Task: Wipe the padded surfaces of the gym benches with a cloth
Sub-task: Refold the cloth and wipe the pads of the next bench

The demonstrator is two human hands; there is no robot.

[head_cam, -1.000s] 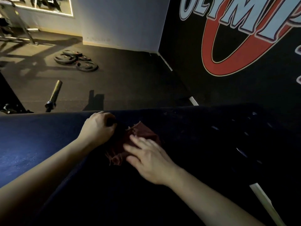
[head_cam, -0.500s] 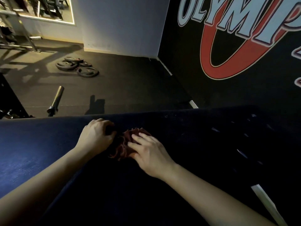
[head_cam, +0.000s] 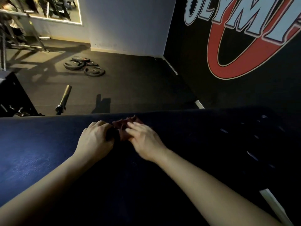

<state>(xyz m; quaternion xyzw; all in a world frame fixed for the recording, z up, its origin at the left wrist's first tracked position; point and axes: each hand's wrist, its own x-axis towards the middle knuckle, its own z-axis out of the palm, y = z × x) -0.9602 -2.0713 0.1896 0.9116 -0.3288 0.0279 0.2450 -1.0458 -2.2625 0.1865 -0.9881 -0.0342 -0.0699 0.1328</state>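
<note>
**Both hands at the cloth near the far edge of the surface**

Your dark red cloth (head_cam: 124,128) lies bunched on the dark blue padded surface (head_cam: 40,144), close to the surface's far edge and about midway along the stretch of it that shows.

Your left hand (head_cam: 95,141) rests on the surface against the cloth's left side. Its fingers are curled under, knuckles up. Shadow fills the gap beneath them, so you cannot tell whether they pinch the fabric or only touch it.

Your right hand (head_cam: 145,141) lies on top of the cloth's right part. Its fingers are laid forward and fairly flat on the fabric, not closed round it, though the fingertips are blurred. Both forearms reach in over the near side of the surface. Towards its right end the surface carries pale scuffs.

Beyond the far edge of the surface is the dark floor (head_cam: 138,82). The end of a barbell (head_cam: 64,98) lies there, just past the edge and left of the hands. Further out from the surface lies a small heap of weight plates (head_cam: 84,66). Right of the surface stands a black wall with a large red and pale blue logo (head_cam: 244,38).
</note>
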